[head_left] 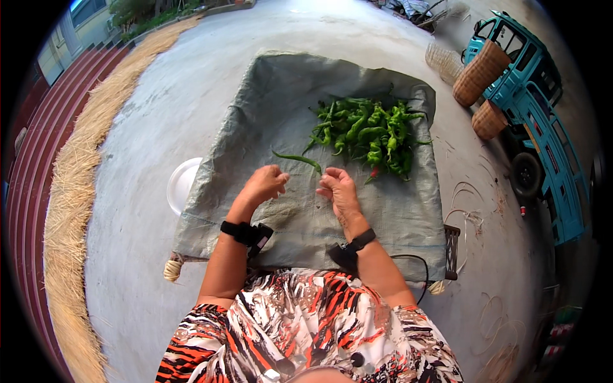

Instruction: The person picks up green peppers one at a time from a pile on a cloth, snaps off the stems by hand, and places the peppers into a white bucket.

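A long, curved green chili pepper (pixel 299 157) is pinched at its right end between the thumb and fingers of my right hand (pixel 341 191). Its thin tip points left, above my left hand (pixel 263 184). The fingers of that left hand are curled together, and whatever they may hold is hidden. Both hands are over a grey-green woven plastic sheet (pixel 255 127) with raised edges. To the right and farther away, a heap of green chili peppers (pixel 370 131) lies on the sheet, with a small red pepper (pixel 375 172) at its near edge.
Left of the sheet, a white round basin (pixel 182 185) is partly covered. Straw (pixel 73 217) lines the far left beside dark red corrugated metal (pixel 38 172). At right stand a teal truck (pixel 543 127) and wicker baskets (pixel 480 73). A dark cable (pixel 418 257) loops by my right forearm.
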The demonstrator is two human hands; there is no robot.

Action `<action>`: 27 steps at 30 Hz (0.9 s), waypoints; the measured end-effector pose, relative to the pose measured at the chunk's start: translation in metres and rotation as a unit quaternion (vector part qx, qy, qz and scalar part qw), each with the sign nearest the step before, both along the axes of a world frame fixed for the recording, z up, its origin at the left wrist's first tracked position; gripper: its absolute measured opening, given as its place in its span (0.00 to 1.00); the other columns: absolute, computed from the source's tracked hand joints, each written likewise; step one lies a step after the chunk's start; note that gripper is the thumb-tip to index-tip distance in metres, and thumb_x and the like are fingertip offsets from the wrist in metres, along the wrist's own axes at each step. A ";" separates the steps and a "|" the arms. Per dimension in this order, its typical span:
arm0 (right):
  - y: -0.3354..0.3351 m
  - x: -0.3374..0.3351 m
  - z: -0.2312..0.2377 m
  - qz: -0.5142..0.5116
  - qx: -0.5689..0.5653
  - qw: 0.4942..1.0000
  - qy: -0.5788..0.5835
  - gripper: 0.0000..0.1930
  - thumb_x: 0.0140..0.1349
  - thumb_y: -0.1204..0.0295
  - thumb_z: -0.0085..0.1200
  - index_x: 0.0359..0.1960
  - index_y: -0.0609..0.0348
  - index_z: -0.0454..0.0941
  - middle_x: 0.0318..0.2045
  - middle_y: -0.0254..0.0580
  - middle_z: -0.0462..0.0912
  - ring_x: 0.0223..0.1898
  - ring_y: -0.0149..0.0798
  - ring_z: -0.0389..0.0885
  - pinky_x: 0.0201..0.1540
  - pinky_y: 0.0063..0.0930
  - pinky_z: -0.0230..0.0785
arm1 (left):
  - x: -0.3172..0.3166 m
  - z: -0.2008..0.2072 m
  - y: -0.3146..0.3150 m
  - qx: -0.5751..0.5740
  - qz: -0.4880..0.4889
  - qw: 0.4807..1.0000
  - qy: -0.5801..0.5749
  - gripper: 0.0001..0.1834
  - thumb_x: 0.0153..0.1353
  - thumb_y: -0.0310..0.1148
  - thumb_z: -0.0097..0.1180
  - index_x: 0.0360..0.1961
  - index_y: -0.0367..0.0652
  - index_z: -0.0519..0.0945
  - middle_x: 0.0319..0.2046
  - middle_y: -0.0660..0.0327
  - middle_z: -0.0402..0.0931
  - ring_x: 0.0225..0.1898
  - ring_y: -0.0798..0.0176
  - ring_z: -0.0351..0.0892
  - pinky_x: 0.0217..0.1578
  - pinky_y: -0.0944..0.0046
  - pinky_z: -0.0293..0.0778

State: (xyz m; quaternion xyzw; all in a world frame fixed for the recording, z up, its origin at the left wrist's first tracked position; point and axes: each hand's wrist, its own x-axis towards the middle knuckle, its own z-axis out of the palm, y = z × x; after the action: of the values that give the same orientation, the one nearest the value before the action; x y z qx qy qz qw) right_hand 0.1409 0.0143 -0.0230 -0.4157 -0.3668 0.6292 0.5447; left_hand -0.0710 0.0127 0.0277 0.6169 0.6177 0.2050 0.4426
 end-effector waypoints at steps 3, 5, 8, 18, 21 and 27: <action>-0.002 0.004 0.007 0.087 -0.001 0.990 0.110 0.12 0.58 0.77 0.53 0.42 0.61 0.68 0.32 0.35 0.74 0.33 0.28 0.76 0.37 0.26 0.76 | 0.031 0.008 -0.007 -0.025 0.030 0.991 -0.130 0.22 0.63 0.47 0.48 0.39 0.34 0.75 0.26 0.60 0.79 0.21 0.67 0.76 0.21 0.70 0.70; -0.005 -0.003 0.010 0.130 0.019 0.987 0.096 0.12 0.58 0.77 0.53 0.43 0.61 0.68 0.33 0.34 0.75 0.33 0.29 0.76 0.38 0.26 0.76 | 0.038 0.007 -0.010 -0.017 0.074 0.980 -0.186 0.22 0.63 0.46 0.48 0.41 0.35 0.75 0.26 0.61 0.79 0.22 0.68 0.77 0.20 0.71 0.68; -0.010 -0.002 0.016 0.215 0.054 0.974 0.044 0.11 0.58 0.76 0.54 0.43 0.60 0.71 0.34 0.32 0.76 0.34 0.28 0.77 0.39 0.23 0.74 | 0.038 0.003 -0.007 0.039 0.101 0.960 -0.260 0.18 0.62 0.44 0.49 0.42 0.39 0.75 0.26 0.64 0.78 0.21 0.72 0.75 0.18 0.75 0.64; 0.014 0.040 0.002 -0.373 0.129 0.894 -0.211 0.10 0.61 0.70 0.50 0.40 0.60 0.67 0.27 0.35 0.72 0.29 0.25 0.69 0.27 0.20 0.66 | -0.036 0.035 0.004 0.213 0.392 0.775 -0.448 0.13 0.63 0.35 0.50 0.47 0.42 0.71 0.28 0.62 0.76 0.19 0.75 0.67 0.17 0.78 0.63; 0.014 0.045 0.008 -0.386 0.053 0.909 -0.146 0.11 0.62 0.66 0.49 0.38 0.60 0.66 0.27 0.40 0.74 0.20 0.29 0.72 0.18 0.21 0.66 | -0.085 0.025 0.001 0.286 0.464 0.693 -0.473 0.12 0.63 0.32 0.48 0.47 0.41 0.70 0.32 0.61 0.75 0.24 0.73 0.70 0.19 0.77 0.65; 0.016 0.057 0.001 -0.264 -0.024 0.959 -0.104 0.16 0.66 0.59 0.40 0.36 0.61 0.69 0.22 0.40 0.77 0.12 0.32 0.74 0.11 0.24 0.67 | -0.136 -0.001 -0.010 0.274 0.510 0.631 -0.516 0.11 0.59 0.28 0.47 0.39 0.31 0.69 0.35 0.56 0.71 0.36 0.68 0.72 0.33 0.73 0.71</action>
State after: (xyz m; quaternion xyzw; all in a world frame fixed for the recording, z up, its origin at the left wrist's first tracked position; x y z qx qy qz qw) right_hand 0.1976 0.0308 -0.0219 -0.5738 -0.2831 0.4254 0.6400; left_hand -0.2068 0.0030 0.0272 0.0901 0.4199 0.8429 0.3241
